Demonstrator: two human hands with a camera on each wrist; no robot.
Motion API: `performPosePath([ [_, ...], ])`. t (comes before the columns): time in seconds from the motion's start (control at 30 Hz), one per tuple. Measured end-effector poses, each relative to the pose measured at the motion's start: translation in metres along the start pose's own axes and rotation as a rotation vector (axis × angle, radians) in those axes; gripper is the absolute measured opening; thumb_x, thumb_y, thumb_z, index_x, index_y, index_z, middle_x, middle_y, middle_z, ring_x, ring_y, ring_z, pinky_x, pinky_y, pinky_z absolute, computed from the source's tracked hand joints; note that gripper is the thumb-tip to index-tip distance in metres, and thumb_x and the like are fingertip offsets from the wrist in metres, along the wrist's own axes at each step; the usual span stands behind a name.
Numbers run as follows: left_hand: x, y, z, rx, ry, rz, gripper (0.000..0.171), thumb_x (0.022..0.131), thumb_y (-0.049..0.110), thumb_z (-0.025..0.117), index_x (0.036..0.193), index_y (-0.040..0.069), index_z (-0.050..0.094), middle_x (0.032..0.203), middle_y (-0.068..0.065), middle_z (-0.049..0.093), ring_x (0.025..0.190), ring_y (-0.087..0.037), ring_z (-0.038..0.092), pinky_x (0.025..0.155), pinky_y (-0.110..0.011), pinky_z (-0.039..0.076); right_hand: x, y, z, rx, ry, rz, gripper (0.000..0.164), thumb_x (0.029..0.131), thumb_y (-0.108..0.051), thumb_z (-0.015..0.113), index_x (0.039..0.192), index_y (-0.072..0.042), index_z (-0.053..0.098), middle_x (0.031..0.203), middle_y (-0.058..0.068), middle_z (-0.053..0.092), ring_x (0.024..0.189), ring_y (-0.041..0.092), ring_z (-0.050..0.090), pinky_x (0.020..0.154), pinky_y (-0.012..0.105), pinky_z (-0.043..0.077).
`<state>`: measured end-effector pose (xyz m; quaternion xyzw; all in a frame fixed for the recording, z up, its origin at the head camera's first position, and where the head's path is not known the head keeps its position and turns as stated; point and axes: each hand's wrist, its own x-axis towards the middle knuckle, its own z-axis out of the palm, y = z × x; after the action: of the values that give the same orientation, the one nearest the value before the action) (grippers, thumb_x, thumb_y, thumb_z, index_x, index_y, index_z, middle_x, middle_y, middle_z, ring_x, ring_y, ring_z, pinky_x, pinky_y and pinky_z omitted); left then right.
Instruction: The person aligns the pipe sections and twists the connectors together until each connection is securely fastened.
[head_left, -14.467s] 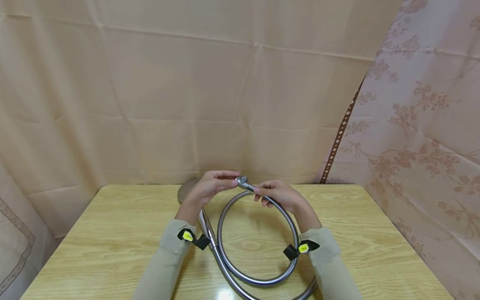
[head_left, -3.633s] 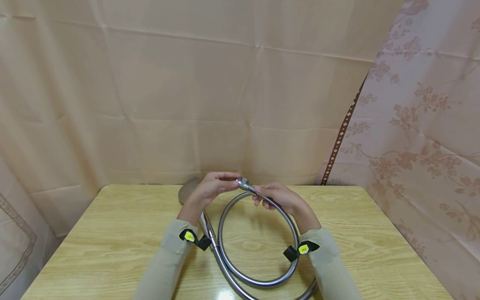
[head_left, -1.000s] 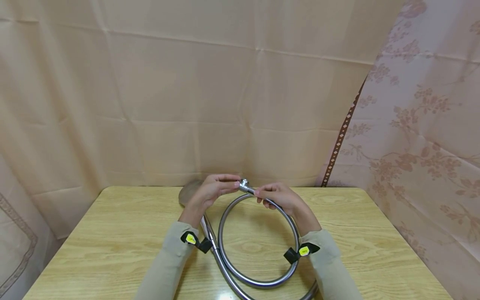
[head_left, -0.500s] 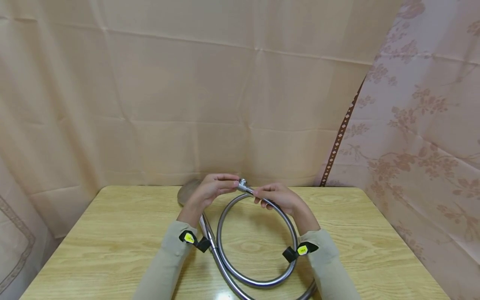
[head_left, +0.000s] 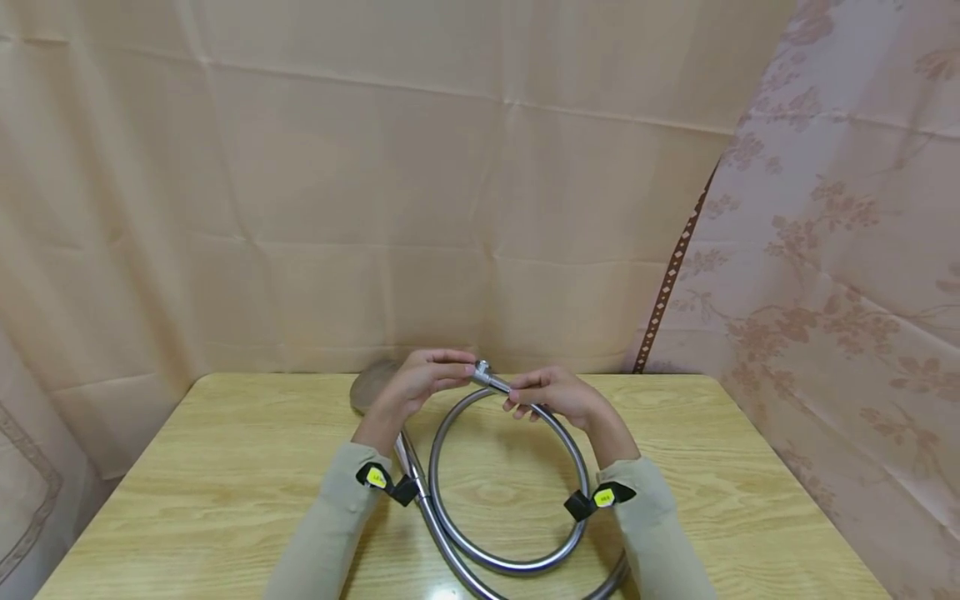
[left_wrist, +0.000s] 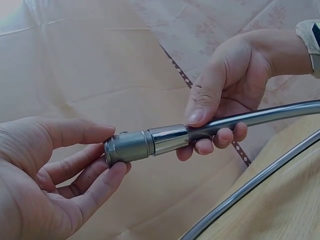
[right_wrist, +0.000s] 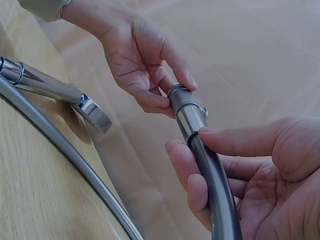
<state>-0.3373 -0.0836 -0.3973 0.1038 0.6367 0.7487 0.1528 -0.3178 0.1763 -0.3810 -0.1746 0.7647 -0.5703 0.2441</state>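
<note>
My left hand [head_left: 417, 383] pinches a short grey metal connector [left_wrist: 131, 147] between thumb and fingertips, a small knob showing on its side. The connector meets the chrome collar [left_wrist: 169, 138] at the end of a silver shower hose [head_left: 517, 567]. Just behind that collar my right hand [head_left: 566, 396] grips the hose, thumb on top and fingers curled beneath. Both hands are raised near the table's back edge. From there the hose loops down in a wide ring between the forearms. Its other end joins the chrome handle of a shower head [right_wrist: 95, 114].
The shower head lies at the table's back left, partly behind the left wrist. A light wood table [head_left: 225, 500] carries the hose. Beige curtain [head_left: 337, 208] hangs right behind it, and flowered curtain [head_left: 840, 333] on the right.
The connector has turned in the left fingers, its knob now showing upward. Both hands stay at nearly the same place. The head view has swung slightly right.
</note>
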Motion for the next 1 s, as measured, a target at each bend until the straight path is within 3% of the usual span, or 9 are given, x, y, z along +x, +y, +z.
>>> performPosePath([
  [0.37, 0.007, -0.004, 0.002, 0.007, -0.002, 0.018, 0.034, 0.091, -0.004, 0.069, 0.124, -0.013, 0.065, 0.111, -0.003, 0.073, 0.092, -0.009, 0.072, 0.093, -0.03, 0.061, -0.001, 0.009, -0.007, -0.034, 0.014, -0.01, 0.041, 0.097, -0.003, 0.064, 0.133, 0.015, 0.056, 0.101, 0.006, 0.078, 0.086, 0.01, 0.071, 0.074, 0.028, 0.058],
  [0.53, 0.011, -0.005, 0.003, 0.03, 0.002, 0.023, 0.036, 0.091, -0.003, 0.07, 0.125, -0.012, 0.065, 0.112, -0.006, 0.074, 0.091, -0.009, 0.072, 0.095, -0.031, 0.06, 0.0, 0.013, -0.009, -0.073, 0.034, -0.02, 0.04, 0.094, 0.0, 0.066, 0.132, 0.011, 0.059, 0.104, 0.014, 0.077, 0.087, 0.011, 0.072, 0.077, 0.03, 0.058],
  [0.87, 0.01, -0.008, 0.0, 0.084, 0.029, -0.038, 0.033, 0.092, 0.0, 0.072, 0.123, -0.009, 0.067, 0.104, -0.005, 0.077, 0.091, -0.011, 0.073, 0.105, -0.044, 0.055, 0.001, 0.014, -0.013, -0.157, 0.015, -0.036, 0.035, 0.094, 0.002, 0.066, 0.128, 0.01, 0.062, 0.108, 0.023, 0.074, 0.09, 0.015, 0.071, 0.08, 0.033, 0.061],
  [0.93, 0.01, -0.009, 0.0, 0.092, 0.036, -0.051, 0.034, 0.091, 0.0, 0.072, 0.123, -0.008, 0.068, 0.105, -0.005, 0.076, 0.098, -0.02, 0.074, 0.107, -0.046, 0.053, 0.002, 0.012, -0.014, -0.179, 0.015, -0.034, 0.034, 0.094, 0.002, 0.067, 0.127, 0.01, 0.064, 0.109, 0.025, 0.074, 0.089, 0.015, 0.07, 0.08, 0.032, 0.061],
  [1.0, 0.01, -0.011, -0.001, 0.1, 0.032, -0.057, 0.034, 0.091, 0.0, 0.073, 0.124, -0.008, 0.067, 0.104, -0.004, 0.076, 0.099, -0.021, 0.074, 0.108, -0.047, 0.052, 0.003, 0.011, -0.015, -0.194, 0.011, -0.032, 0.034, 0.093, 0.003, 0.067, 0.126, 0.01, 0.064, 0.108, 0.025, 0.074, 0.088, 0.015, 0.07, 0.078, 0.03, 0.061],
])
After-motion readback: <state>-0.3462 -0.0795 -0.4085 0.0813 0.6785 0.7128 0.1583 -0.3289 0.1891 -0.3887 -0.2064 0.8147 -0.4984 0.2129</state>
